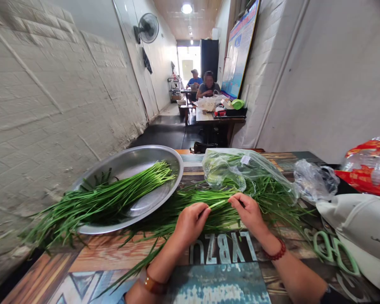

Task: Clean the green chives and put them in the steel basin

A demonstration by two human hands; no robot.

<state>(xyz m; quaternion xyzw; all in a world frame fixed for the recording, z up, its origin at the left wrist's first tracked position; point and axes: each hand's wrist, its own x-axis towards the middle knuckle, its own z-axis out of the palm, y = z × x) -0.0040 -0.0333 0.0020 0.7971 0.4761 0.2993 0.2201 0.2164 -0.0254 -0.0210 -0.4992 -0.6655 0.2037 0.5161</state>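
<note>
"While the left hand [194, 217] pinches a few garlic chives [219, 204], what's the right hand [249, 214] doing?"

"Its thumb and fingers are closed on the same stalks. A light pinch should avoid bruising."

"Where's the rest?"

"Loose ones lie on the table [215, 283] around the hands; a thick bundle [123, 192] rests in the metal basin [145, 158], leaves trailing over its rim."

"Anything in the way?"

"The plastic bag [213, 165] just beyond could snag stalks. The green-handled scissors [326, 252] lie beside the cap [361, 223], clear of both hands."
</note>
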